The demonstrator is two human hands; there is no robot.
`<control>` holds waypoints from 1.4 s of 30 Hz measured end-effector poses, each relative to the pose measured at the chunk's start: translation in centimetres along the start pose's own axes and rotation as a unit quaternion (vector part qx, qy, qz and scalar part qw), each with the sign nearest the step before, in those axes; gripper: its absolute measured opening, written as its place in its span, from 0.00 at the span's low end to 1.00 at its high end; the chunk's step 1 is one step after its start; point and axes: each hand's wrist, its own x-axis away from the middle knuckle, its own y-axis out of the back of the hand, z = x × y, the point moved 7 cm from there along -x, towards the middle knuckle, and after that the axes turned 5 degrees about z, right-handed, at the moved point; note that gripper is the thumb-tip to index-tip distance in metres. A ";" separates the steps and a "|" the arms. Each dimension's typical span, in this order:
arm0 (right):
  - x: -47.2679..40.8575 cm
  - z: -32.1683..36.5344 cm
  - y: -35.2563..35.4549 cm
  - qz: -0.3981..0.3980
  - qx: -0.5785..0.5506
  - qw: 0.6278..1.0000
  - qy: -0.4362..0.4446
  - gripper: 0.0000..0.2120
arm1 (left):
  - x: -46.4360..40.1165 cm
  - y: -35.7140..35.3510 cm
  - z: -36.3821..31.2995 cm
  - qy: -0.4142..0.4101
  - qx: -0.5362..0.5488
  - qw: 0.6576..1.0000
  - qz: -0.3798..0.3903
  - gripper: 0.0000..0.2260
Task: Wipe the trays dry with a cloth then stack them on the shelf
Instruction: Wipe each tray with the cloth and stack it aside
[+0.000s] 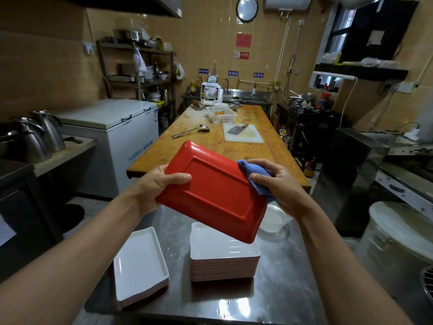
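Observation:
A red rectangular tray (212,191) is held tilted in the air, its red underside facing me. My left hand (159,184) grips its left edge, thumb on the underside. My right hand (278,184) holds a blue cloth (254,178) against the tray's right edge. Below, on the steel table (281,285), stands a tall stack of trays (223,256) with white insides and red outsides. A shorter stack of the same trays (140,266) lies at the table's left front.
A white bowl (274,219) sits on the steel table behind the held tray. Beyond is a long wooden table (234,146) with a ladle, basket, cutting board and cleaver. A chest freezer (112,127) stands left, a metal shelf rack (138,71) at the back left, a lidded bin (398,240) right.

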 end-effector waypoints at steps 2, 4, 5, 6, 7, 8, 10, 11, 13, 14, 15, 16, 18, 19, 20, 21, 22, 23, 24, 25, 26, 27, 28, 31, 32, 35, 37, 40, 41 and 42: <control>-0.2 1.2 -0.2 -0.065 0.162 0.983 0.064 0.12 | 0.0 0.1 0.6 -0.003 0.034 0.999 -0.021 0.42; 0.1 1.7 -0.8 -0.106 0.285 0.946 0.109 0.14 | -0.1 0.3 1.1 0.003 0.058 0.997 -0.044 0.37; 0.4 1.6 -1.2 -0.115 0.313 0.936 0.115 0.16 | -0.2 0.3 1.3 0.008 0.069 0.996 -0.054 0.33; 0.7 1.2 -1.5 -0.116 0.327 0.931 0.116 0.18 | -0.2 0.3 1.5 0.013 0.078 0.995 -0.065 0.28; 1.0 0.8 -1.9 -0.115 0.335 0.928 0.115 0.19 | -0.3 0.2 1.7 0.019 0.086 0.993 -0.076 0.25; 1.4 0.3 -2.2 -0.113 0.339 0.927 0.112 0.20 | -0.5 0.3 2.1 0.025 0.096 0.991 -0.091 0.24; 2.2 -0.6 -2.8 -0.110 0.339 0.928 0.108 0.21 | -0.7 0.3 2.7 0.034 0.120 0.984 -0.124 0.16; 2.7 -1.0 -3.0 -0.109 0.339 0.928 0.111 0.21 | -0.7 0.5 3.0 0.037 0.135 0.980 -0.144 0.10; 3.6 -1.7 -3.7 -0.108 0.345 0.924 0.122 0.22 | -0.9 0.7 3.6 0.051 0.176 0.968 -0.174 0.05; 4.0 -1.9 -4.1 -0.111 0.354 0.920 0.128 0.22 | -0.9 0.8 3.8 0.059 0.192 0.962 -0.185 0.05; 4.3 -2.0 -4.4 -0.122 0.366 0.913 0.135 0.22 | -0.8 0.7 3.9 0.063 0.203 0.958 -0.193 0.04; 4.6 -2.0 -4.6 -0.139 0.381 0.903 0.142 0.23 | -0.8 0.6 4.0 0.065 0.211 0.955 -0.197 0.04; 4.7 -1.7 -5.3 -0.176 0.421 0.876 0.153 0.22 | -0.8 -0.1 4.1 0.069 0.228 0.951 -0.196 0.03; 4.7 -1.5 -5.8 -0.188 0.444 0.862 0.156 0.22 | -0.8 -0.4 4.1 0.069 0.237 0.949 -0.195 0.02; 4.6 -1.4 -6.6 -0.191 0.461 0.852 0.158 0.21 | -0.9 -0.7 4.1 0.067 0.242 0.948 -0.196 0.02; 4.5 -1.2 -7.4 -0.189 0.468 0.848 0.162 0.21 | -0.9 -1.0 4.1 0.065 0.245 0.947 -0.196 0.02; 4.3 -1.0 -8.3 -0.185 0.468 0.848 0.168 0.21 | -0.9 -1.3 4.1 0.062 0.245 0.948 -0.195 0.03; 4.2 -0.8 -9.2 -0.182 0.466 0.848 0.173 0.21 | -0.9 -1.6 4.1 0.059 0.248 0.947 -0.193 0.05; 4.0 -0.6 -10.1 -0.180 0.465 0.848 0.177 0.21 | -0.9 -1.8 4.1 0.055 0.255 0.946 -0.193 0.09; 3.9 -0.4 -11.0 -0.176 0.464 0.849 0.179 0.21 | -0.9 -2.0 4.2 0.053 0.264 0.944 -0.191 0.13; 3.8 -0.3 -11.8 -0.172 0.462 0.851 0.180 0.21 | -0.9 -2.3 4.4 0.053 0.272 0.942 -0.190 0.16; 3.6 -0.1 -12.4 -0.165 0.457 0.855 0.179 0.21 | -0.9 -2.5 4.4 0.052 0.278 0.940 -0.189 0.17; 3.5 -0.1 -12.8 -0.157 0.452 0.860 0.176 0.22 | -0.8 -2.5 4.4 0.045 0.280 0.940 -0.187 0.16; 2.5 0.4 -12.9 -0.134 0.438 0.874 0.164 0.23 | -0.7 -1.9 4.2 0.000 0.266 0.943 -0.200 0.10; 2.0 0.7 -12.8 -0.125 0.435 0.877 0.160 0.22 | -0.6 -1.6 4.0 -0.012 0.252 0.945 -0.208 0.09; 0.2 1.4 -12.7 -0.092 0.431 0.886 0.142 0.21 | -0.3 -1.0 3.5 -0.026 0.213 0.952 -0.217 0.07; -0.7 1.5 -12.7 -0.067 0.433 0.890 0.129 0.21 | -0.1 -0.8 3.4 -0.032 0.211 0.952 -0.220 0.07; -1.4 1.0 -11.7 -0.062 0.439 0.891 0.103 0.21 | 0.5 -0.1 3.7 -0.027 0.218 0.947 -0.234 0.06; -1.5 0.7 -10.9 -0.074 0.444 0.888 0.088 0.21 | 0.7 0.3 3.9 -0.020 0.217 0.946 -0.242 0.06; -1.7 0.4 -9.9 -0.085 0.450 0.886 0.073 0.21 | 1.0 0.6 4.1 -0.015 0.218 0.944 -0.247 0.06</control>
